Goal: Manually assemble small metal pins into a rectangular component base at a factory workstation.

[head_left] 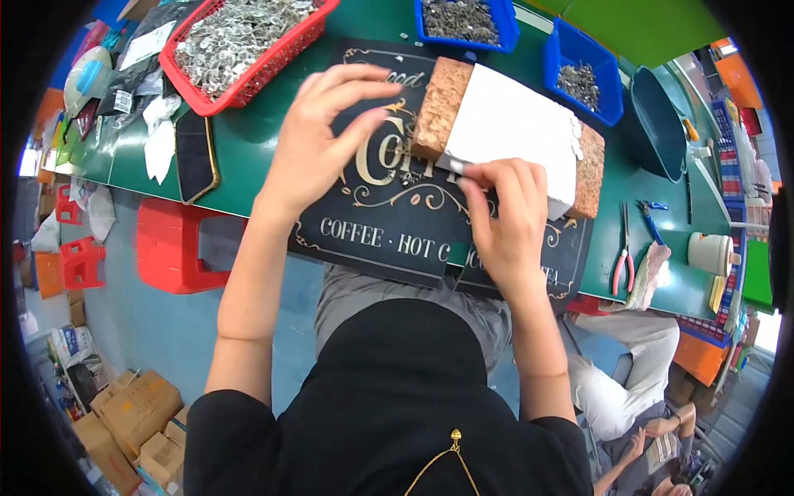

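My left hand (318, 140) is raised over the black printed mat (372, 215), its fingers stretched out and apart, with nothing seen between them. The fingers of my right hand (509, 219) are closed in a pinch around a small shiny flat metal piece (455, 167), beside the near edge of a block. This block has a white covering (513, 116) around its middle and bare brown cork ends (445, 103). Several small white pieces (576, 136) sit along its right side. Tiny dark bits (407, 169) lie on the mat between my hands.
A red basket (240, 97) of small clear and silvery pieces stands far left. Two blue trays (509, 33) with small metal parts and a dark green basin (657, 132) stand behind and right. Pliers (622, 256) and a white roll (710, 252) lie right. Another person (653, 430) sits nearby.
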Tool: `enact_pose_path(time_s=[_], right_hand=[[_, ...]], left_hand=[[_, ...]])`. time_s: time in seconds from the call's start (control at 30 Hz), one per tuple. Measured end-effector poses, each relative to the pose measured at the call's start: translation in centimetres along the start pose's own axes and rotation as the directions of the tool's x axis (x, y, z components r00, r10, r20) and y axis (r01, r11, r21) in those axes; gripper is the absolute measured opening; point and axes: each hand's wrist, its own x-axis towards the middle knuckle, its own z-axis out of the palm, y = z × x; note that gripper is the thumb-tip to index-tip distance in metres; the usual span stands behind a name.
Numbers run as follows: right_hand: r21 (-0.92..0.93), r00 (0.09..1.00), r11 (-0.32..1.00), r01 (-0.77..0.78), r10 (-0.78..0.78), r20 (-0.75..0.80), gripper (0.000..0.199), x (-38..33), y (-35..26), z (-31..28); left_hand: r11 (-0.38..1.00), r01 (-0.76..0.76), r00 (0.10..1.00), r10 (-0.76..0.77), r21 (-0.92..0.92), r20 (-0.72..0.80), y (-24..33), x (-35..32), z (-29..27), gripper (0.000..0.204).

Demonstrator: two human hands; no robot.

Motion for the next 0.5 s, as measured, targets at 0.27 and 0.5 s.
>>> enact_pose_path(time_s=[0.27, 0.5], right_hand=[[0.139, 0.991, 0.983, -0.119, 0.108, 0.084, 0.018, -3.2, -1.2, 1.8], [0.116, 0.976, 0.972, -0.207, 0.197, 0.088, 0.020, -2.2, -1.5, 2.0]], left_hand=[[0.981, 0.115, 0.989, -0.127, 0.155, 0.069, 0.2, -2.7, 3.0, 0.018], [0.978, 0.191, 0.981, -0.194, 0.083, 0.026, -0.3, -2.6, 3.4, 0.015]])
